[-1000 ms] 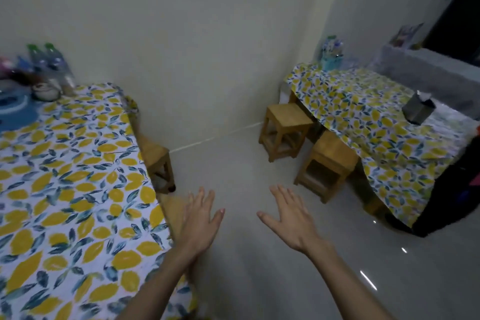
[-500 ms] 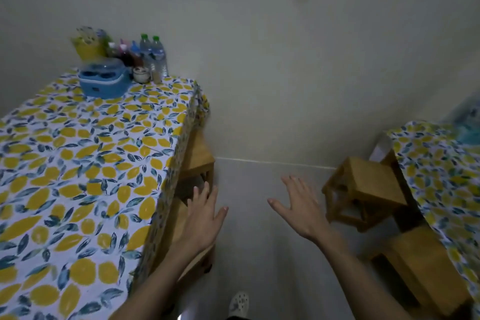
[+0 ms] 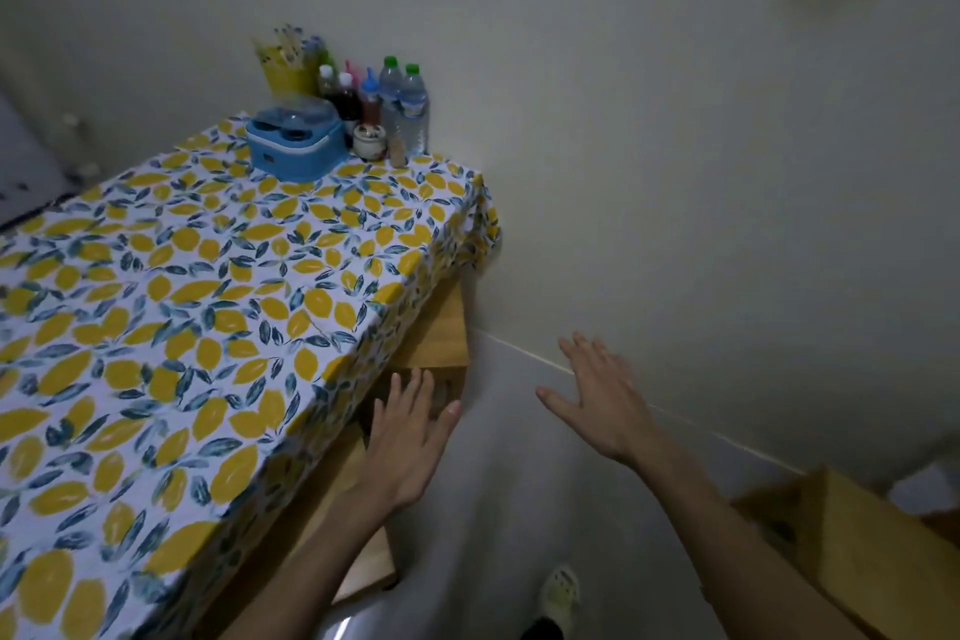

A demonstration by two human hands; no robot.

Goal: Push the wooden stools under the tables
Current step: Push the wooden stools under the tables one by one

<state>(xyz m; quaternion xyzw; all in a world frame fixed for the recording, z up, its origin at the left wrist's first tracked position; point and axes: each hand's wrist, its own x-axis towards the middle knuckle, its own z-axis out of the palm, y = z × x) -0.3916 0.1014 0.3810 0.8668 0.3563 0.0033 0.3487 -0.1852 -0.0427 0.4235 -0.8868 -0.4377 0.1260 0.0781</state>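
A table [image 3: 218,296] with a lemon-print cloth fills the left side. Two wooden stools stand partly under its right edge: the far stool [image 3: 441,333] by the wall and the near stool [image 3: 363,551] lower down. My left hand [image 3: 410,437] hovers open over the gap between these two stools, fingers spread, holding nothing. My right hand [image 3: 597,400] is open in the air above the floor, near the wall's base. A third wooden stool [image 3: 852,541] shows at the lower right.
At the table's far end stand a blue box [image 3: 296,143], several bottles [image 3: 400,104], a small jar [image 3: 370,140] and a yellow cup of utensils [image 3: 285,65]. The wall closes off the back. My shoe [image 3: 561,598] rests on the grey floor.
The view has swung left, so the second table has left the frame and the left table now fills more of it. Both hands stay open and apart, with the left one nearer the stools.
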